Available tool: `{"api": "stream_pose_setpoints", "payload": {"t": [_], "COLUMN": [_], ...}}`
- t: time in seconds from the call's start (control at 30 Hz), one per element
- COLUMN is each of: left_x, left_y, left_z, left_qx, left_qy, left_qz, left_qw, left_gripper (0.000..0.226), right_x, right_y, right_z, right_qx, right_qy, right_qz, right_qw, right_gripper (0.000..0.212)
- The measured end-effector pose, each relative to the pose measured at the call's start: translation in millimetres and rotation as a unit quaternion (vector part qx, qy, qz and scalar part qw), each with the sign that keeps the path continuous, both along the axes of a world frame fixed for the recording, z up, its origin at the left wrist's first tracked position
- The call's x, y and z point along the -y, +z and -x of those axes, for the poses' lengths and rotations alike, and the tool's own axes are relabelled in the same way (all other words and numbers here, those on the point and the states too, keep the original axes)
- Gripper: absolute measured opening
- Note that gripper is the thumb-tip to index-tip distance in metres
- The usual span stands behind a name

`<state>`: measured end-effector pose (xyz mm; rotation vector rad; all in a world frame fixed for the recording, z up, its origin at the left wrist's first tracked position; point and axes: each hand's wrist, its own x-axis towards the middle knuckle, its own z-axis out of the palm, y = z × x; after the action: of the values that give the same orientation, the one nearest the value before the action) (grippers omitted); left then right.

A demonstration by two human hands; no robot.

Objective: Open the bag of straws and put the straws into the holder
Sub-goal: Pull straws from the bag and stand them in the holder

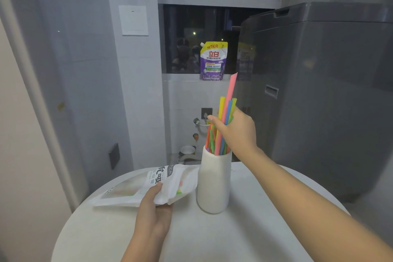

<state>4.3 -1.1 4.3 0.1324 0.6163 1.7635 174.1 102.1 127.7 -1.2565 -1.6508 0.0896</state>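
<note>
A white ribbed holder (213,183) stands upright on the round white table (244,229). Several coloured straws (227,108) stick up out of it, a pink one the tallest. My right hand (236,130) is above the holder's mouth, fingers closed around a bunch of those straws whose lower ends are inside the holder. Left of the holder lies the white straw bag (148,185) on the table, its open end crumpled, with a few straw ends showing inside. My left hand (155,210) grips the bag at its open end.
A grey washing machine (319,91) stands close behind the table on the right. A purple detergent pouch (213,61) sits on the window ledge. A wall runs along the left, with pipes and a tap low behind the table.
</note>
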Motion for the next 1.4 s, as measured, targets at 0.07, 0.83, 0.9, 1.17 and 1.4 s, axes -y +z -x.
{"api": "stream_pose_setpoints", "payload": {"t": [0.07, 0.83, 0.9, 1.17, 1.4], "left_x": [-1, -1, -1, -1, -1], "left_y": [-1, 1, 1, 1, 0], "left_z": [0, -3, -3, -5, -3], "left_qx": [0.0, -0.003, -0.003, -0.003, -0.005], "left_qy": [0.0, 0.005, 0.003, 0.001, 0.004], "left_qz": [0.002, 0.021, 0.016, 0.014, 0.017], "left_qw": [1.0, 1.0, 1.0, 1.0, 1.0], "left_gripper": [0.019, 0.02, 0.016, 0.018, 0.024], "right_x": [1, 3, 6, 7, 19], "right_y": [0, -19, -13, -13, -31], "right_z": [-2, -1, -1, 2, -5], "right_qx": [0.011, 0.039, -0.034, 0.056, 0.175], "right_qy": [-0.006, -0.01, 0.027, 0.016, 0.054], "right_qz": [-0.004, -0.017, -0.045, -0.029, -0.066], "right_qw": [1.0, 0.999, 0.998, 0.998, 0.981], "right_gripper": [0.041, 0.052, 0.046, 0.01, 0.033]}}
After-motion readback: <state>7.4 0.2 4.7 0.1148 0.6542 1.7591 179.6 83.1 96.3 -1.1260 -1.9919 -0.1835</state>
